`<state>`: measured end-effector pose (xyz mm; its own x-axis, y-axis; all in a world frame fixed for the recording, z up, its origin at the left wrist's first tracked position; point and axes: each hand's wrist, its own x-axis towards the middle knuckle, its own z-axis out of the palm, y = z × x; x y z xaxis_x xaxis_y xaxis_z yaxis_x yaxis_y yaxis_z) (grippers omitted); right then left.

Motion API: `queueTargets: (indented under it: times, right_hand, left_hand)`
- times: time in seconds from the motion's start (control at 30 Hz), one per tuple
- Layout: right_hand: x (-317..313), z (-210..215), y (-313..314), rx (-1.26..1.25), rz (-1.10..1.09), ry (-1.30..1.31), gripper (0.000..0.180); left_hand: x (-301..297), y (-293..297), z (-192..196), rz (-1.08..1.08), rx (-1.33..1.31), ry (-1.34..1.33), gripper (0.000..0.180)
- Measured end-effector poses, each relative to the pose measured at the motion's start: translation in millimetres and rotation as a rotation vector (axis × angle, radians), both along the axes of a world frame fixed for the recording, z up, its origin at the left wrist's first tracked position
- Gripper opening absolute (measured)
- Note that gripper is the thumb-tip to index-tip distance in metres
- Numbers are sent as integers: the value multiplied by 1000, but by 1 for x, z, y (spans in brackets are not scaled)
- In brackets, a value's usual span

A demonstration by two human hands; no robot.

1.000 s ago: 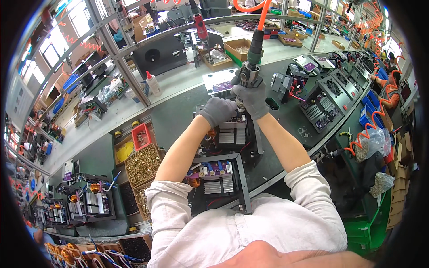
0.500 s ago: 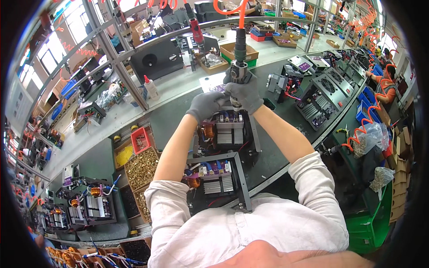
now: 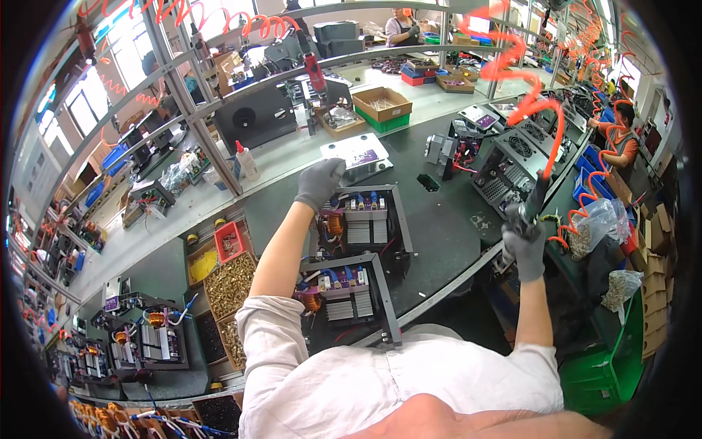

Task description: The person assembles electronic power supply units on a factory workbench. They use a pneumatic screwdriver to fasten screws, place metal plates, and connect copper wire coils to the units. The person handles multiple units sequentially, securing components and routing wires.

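My right hand point(image 3: 525, 252), in a grey glove, is closed round a pneumatic screwdriver point(image 3: 528, 214), held out to the right beyond the bench edge. An orange coiled air hose point(image 3: 560, 135) rises from the tool's top. My gloved left hand point(image 3: 318, 186) is at the far left corner of an open electronics chassis point(image 3: 368, 219), its fingers bunched together; whatever may be in them is hidden. This chassis holds a finned heat sink, a copper coil and blue wires. A similar chassis point(image 3: 349, 293) lies nearer my body. Just beyond my left hand rests a white plate with a purple board point(image 3: 358, 157).
Left of the chassis stand bins of brass-coloured fasteners point(image 3: 229, 287) and a red tray point(image 3: 229, 241). Farther back are a red-tipped bottle point(image 3: 246, 161) and a cardboard box point(image 3: 382, 104). Fan-fitted metal cases point(image 3: 504, 172) line the right side. A co-worker point(image 3: 621, 139) is at far right.
My right hand has carried the screwdriver from above the far chassis to the right, past the bench edge. My left hand has come off the tool and moved slightly left, beside that chassis.
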<state>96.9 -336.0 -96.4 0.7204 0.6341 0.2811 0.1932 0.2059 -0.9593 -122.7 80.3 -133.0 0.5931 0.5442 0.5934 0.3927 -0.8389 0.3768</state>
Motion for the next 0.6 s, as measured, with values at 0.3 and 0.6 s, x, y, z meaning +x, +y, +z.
queueTargets:
  times: [0.3,0.6]
  right_hand:
    - [66,-182,-54,89,-461,293,49]
    - [90,-287,-51,110,-788,511,45]
  left_hand:
    - [-31,-52,40,-12,133,349,26]
    - [-141,-244,61,-374,-129,255,36]
